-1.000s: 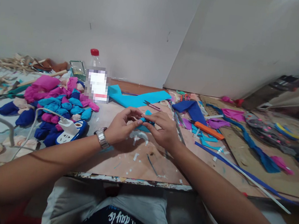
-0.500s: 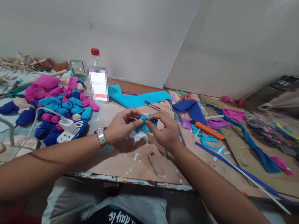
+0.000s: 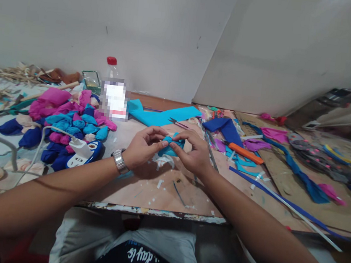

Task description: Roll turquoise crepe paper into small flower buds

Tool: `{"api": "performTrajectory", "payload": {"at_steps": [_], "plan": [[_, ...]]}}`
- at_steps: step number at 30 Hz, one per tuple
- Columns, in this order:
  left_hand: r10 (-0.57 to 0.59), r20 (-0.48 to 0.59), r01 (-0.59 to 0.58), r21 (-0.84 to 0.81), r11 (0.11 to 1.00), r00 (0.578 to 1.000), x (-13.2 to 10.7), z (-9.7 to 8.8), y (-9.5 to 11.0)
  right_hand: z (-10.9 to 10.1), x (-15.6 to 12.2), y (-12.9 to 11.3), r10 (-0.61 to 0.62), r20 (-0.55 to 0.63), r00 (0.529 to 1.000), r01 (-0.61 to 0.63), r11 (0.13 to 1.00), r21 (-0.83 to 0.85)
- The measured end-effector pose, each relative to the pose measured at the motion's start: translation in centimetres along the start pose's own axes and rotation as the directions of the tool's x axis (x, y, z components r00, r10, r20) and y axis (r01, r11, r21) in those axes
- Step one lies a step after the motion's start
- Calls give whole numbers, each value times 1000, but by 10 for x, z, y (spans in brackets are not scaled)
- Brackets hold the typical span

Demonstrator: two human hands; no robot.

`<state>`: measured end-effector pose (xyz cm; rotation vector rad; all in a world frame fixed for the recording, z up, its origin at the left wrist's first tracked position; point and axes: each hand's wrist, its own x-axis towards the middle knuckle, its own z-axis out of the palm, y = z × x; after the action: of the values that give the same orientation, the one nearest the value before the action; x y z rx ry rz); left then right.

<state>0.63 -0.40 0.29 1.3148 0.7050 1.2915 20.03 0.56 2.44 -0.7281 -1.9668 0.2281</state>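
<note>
Between my two hands is a piece of turquoise crepe paper (image 3: 171,150), bunched and rolled at its top left. My left hand (image 3: 146,147) pinches the rolled part between thumb and fingers. From the other side, my right hand (image 3: 194,152) grips the looser part, its thumb close to the left thumb. Beneath them a crumpled white scrap (image 3: 163,161) lies on the table. Just behind my hands rest tweezers (image 3: 179,124) and a long turquoise paper strip (image 3: 161,117). Parts of the held paper are hidden by my fingers.
To the left are a pile of pink, blue and turquoise paper flowers (image 3: 69,115), a power strip (image 3: 80,158) with a white plug, and a red-capped bottle (image 3: 111,71). On the right lie an orange utility knife (image 3: 245,153), blue paper strips (image 3: 226,131) and cardboard (image 3: 287,178).
My right thumb has moved slightly up and left, closer to the left thumb, and the held paper has shifted a little. Everything else stays in place.
</note>
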Motion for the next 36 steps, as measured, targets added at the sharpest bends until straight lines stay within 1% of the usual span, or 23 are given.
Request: {"api": "performTrajectory", "payload": {"at_steps": [2, 7, 10, 12, 17, 21, 26, 31, 33, 36], "plan": [[22, 4, -22, 25, 999, 1000, -1, 0, 0, 0, 0, 2, -13, -11, 1000, 13, 1000, -7], [105, 15, -106, 204, 973, 994, -2, 0, 4, 1, -1, 5, -2, 4, 1000, 2, 1000, -14], [89, 8, -88, 247, 965, 996, -1, -1, 5, 1, -1, 5, 20, 11, 1000, -20, 1000, -15], [57, -4, -55, 227, 972, 998, -1, -1, 5, 1, -1, 5, 35, 17, 999, -35, 999, -6], [4, -48, 1, 106, 994, 999, 1, -2, 1, 2, -2, 3, 45, 41, 998, -46, 998, 37], [3, -24, -1, 60, 998, 1000, 2, -1, 0, 1, -1, 0, 56, 34, 998, -57, 998, 29], [12, -18, -10, 87, 996, 1000, 0, -1, 2, 2, 0, 0, 83, 48, 995, -84, 996, 30], [38, 26, -41, 142, 989, 999, -1, -2, 3, 1, -1, 1, 72, 46, 996, -72, 997, 9], [36, 23, -38, 134, 990, 999, -1, -3, 2, 0, -1, 0, 53, 54, 997, -53, 999, 8], [10, 8, -11, 80, 997, 1000, -1, -2, 2, -1, 0, -1, 17, 60, 998, -18, 1000, 13]]}}
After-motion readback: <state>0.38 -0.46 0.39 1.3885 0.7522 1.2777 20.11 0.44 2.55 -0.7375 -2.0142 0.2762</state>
